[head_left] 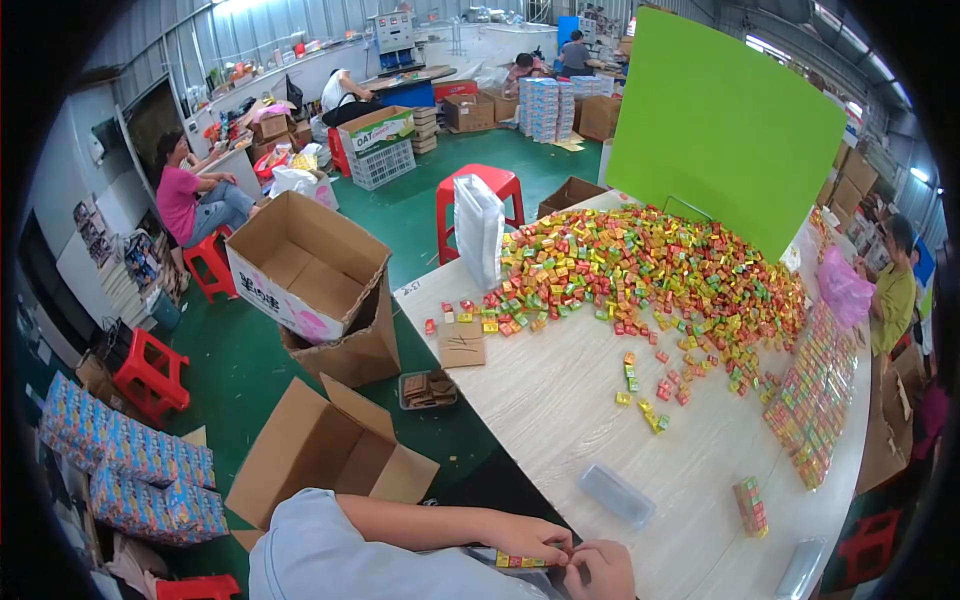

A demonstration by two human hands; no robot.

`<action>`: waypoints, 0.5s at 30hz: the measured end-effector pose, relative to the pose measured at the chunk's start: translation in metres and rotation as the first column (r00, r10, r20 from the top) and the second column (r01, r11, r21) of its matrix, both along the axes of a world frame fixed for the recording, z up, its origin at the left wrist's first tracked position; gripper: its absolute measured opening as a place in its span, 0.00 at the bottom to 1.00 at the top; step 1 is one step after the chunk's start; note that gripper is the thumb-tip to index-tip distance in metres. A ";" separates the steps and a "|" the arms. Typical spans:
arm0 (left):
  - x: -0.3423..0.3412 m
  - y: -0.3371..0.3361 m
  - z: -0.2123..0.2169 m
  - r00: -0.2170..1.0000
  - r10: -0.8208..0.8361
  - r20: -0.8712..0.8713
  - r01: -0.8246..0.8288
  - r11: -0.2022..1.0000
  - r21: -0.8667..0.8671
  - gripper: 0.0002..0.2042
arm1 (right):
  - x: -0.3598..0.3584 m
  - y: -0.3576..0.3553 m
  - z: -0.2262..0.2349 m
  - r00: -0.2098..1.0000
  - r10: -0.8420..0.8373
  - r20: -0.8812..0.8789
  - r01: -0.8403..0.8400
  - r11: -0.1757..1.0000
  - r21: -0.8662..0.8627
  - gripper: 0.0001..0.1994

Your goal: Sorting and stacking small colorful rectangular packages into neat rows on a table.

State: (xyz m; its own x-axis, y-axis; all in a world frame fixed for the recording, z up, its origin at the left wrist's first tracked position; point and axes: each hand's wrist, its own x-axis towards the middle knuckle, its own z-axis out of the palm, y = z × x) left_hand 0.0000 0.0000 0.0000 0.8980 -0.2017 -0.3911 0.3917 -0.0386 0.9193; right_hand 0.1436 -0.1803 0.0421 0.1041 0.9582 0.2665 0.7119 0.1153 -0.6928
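Low in the head view, close to my body at the table's near edge, my left hand point(532, 538) is closed over a short row of small red, yellow and green wrapped pieces point(515, 561). My right hand point(602, 570) meets it at the row's right end, thumb and fingers pinched together. A bit of red shows between the fingertips, too small to name. Just beyond the hands, a clear plastic box point(617, 495) lies on the pale wood-grain table point(540, 420). A small stacked block of the same pieces point(751, 506) stands to the right.
A big heap of loose wrapped pieces point(650, 260) covers the far table below a green board point(725, 125). Packed clear boxes point(815, 395) stand at the right. Open cartons point(310, 450) and a red stool point(480, 190) are on the floor. Other people sit around.
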 end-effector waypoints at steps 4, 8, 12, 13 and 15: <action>-0.002 0.000 -0.005 1.000 -0.003 0.006 0.003 1.000 0.024 0.23 | -0.001 0.002 0.002 1.000 0.019 0.009 -0.019 0.998 -0.066 0.06; -0.008 0.005 -0.001 1.000 0.024 0.011 -0.024 1.000 -0.009 0.23 | -0.009 0.005 0.000 1.000 -0.025 -0.005 0.024 0.996 -0.082 0.05; -0.013 0.010 -0.002 1.000 0.027 -0.008 -0.027 0.998 -0.050 0.23 | -0.014 0.010 0.003 0.999 -0.025 -0.027 0.021 0.993 -0.117 0.06; -0.014 0.011 -0.005 1.000 0.023 0.010 -0.023 0.999 -0.047 0.23 | -0.016 0.012 0.005 0.999 -0.025 -0.034 0.020 0.992 -0.128 0.06; -0.015 0.012 -0.010 0.999 0.020 0.030 -0.019 0.999 -0.049 0.23 | -0.017 0.014 0.007 0.999 -0.024 -0.039 0.019 0.989 -0.144 0.06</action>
